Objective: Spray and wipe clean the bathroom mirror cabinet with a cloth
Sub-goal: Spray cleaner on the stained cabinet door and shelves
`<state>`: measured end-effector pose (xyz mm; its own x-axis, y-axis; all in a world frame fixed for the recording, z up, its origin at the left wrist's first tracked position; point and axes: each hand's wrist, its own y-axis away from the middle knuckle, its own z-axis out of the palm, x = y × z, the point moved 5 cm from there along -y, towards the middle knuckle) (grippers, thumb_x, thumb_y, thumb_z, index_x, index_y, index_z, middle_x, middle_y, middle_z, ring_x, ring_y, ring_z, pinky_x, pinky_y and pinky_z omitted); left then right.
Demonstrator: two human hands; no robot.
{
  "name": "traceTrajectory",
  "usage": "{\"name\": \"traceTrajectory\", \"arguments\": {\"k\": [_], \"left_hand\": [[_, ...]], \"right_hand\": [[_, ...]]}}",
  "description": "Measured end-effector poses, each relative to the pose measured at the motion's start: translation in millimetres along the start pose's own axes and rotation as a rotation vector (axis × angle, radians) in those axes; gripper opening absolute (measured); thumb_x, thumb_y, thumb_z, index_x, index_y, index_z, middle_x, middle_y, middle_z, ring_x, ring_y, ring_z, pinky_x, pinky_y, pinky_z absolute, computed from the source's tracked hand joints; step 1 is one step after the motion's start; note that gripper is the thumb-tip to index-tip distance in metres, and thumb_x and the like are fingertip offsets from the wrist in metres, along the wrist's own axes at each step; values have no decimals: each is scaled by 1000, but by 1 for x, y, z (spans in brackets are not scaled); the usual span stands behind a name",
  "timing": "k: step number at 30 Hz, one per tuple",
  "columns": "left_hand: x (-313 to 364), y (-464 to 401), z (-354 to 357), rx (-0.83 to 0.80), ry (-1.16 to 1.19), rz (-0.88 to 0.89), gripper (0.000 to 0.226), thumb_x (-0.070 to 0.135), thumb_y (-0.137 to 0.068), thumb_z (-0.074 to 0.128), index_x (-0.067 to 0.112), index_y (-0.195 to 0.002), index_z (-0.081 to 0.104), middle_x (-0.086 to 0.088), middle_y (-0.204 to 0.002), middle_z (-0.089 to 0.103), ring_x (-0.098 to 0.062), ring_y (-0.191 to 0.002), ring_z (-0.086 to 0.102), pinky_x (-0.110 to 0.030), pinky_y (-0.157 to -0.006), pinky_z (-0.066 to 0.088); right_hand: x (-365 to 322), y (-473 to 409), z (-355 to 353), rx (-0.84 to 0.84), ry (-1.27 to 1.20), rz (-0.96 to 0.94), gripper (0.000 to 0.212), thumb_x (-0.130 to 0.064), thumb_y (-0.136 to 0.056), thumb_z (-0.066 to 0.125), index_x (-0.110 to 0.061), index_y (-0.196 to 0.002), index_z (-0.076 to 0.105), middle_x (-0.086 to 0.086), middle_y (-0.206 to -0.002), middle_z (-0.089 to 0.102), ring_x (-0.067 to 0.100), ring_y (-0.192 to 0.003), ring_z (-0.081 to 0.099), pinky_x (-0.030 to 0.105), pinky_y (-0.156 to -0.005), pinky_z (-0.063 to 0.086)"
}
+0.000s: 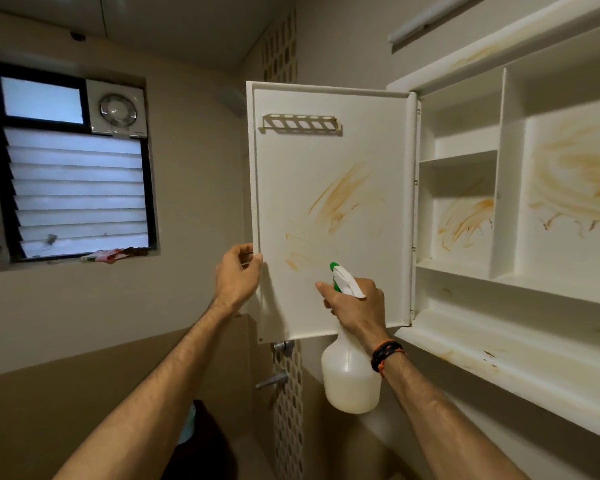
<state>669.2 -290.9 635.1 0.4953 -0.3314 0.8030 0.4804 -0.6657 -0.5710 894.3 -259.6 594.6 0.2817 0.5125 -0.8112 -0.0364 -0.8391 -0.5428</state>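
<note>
We see one open cabinet door, our left hand gripping its left edge, our right hand grasping one spray bottle, one window far left.

The cabinet door looks like smooth, matt white plastic smeared with orange-brown streaks, and the cabinet shelves share that stained finish. A perforated holder on the door appears to be dull metal, though the dim light leaves this uncertain. The spray bottle is translucent, cloudy plastic with a glossy white-and-green trigger head.
</note>
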Motion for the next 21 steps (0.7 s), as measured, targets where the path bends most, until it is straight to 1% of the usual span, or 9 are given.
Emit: {"name": "traceTrajectory", "arguments": {"k": [2,3,6,8,12,15,17,19,21], "left_hand": [[3,0,1,1,2,1,38,20,-97,57,5,-132,52,-9,-123,62,-21,-113,58,-42,-103,48],[3,-1,1,2,1,-1,38,20,-97,56,5,-133,52,-9,-123,62,-21,-113,58,-42,-103,48],[4,0,1,11,-13,4,38,19,-97,56,5,-132,52,-10,-123,62,-21,-113,58,-43,-103,48],[4,-1,2,13,-16,1,36,18,-98,56,5,-131,53,-10,-123,62,-22,-113,59,-45,-102,48],[3,-1,1,15,-23,-15,35,19,-97,57,6,-129,54,-9,-121,63,-24,-111,60,-47,-100,50],[4,1,1,25,-29,-16,34,17,-97,57,7,-128,55,-8,-120,64,-23,-109,60,-45,-99,51],[4,2,2,28,-24,-17,33,16,-97,57,8,-129,54,-7,-119,64,-21,-108,60,-44,-98,51],[5,3,3,32,-22,-18,33,16,-97,57,8,-129,54,-5,-116,63,-19,-106,60,-43,-97,52],[5,3,3,38,-23,-17,32,15,-97,57,8,-128,55,-3,-113,63,-19,-105,60,-43,-97,52]], "right_hand": [[3,-2,-8,35,6,16,40,-39,-79,72,0,-69,66,16,-69,69,31,-67,68,39,-61,56],[6,-4,-10,37,8,30,41,-39,-79,72,0,-68,66,17,-69,70,32,-68,69,40,-62,56],[16,-10,-19,-11,-49,113,36,-41,-75,75,-6,-68,66,11,-74,72,26,-68,68,34,-63,55],[21,-13,-27,-5,-48,122,34,-42,-75,75,-10,-70,69,8,-74,72,23,-67,67,29,-61,52],[33,-20,-42,73,12,175,37,-41,-75,73,-4,-71,68,13,-72,72,24,-66,71,34,-60,56],[36,-23,-42,-55,-70,248,30,-33,-70,73,-5,-77,69,9,-67,71,15,-58,66,32,-57,60],[31,-26,-42,-74,-126,215,24,-28,-71,75,-5,-76,70,5,-63,67,13,-57,63,29,-54,60],[27,-27,-44,-24,-112,166,22,-25,-75,73,-3,-73,70,5,-59,65,13,-50,61,27,-49,58],[25,-28,-47,36,-85,126,27,-24,-77,71,2,-71,67,4,-54,61,15,-46,62,30,-49,59]]}}
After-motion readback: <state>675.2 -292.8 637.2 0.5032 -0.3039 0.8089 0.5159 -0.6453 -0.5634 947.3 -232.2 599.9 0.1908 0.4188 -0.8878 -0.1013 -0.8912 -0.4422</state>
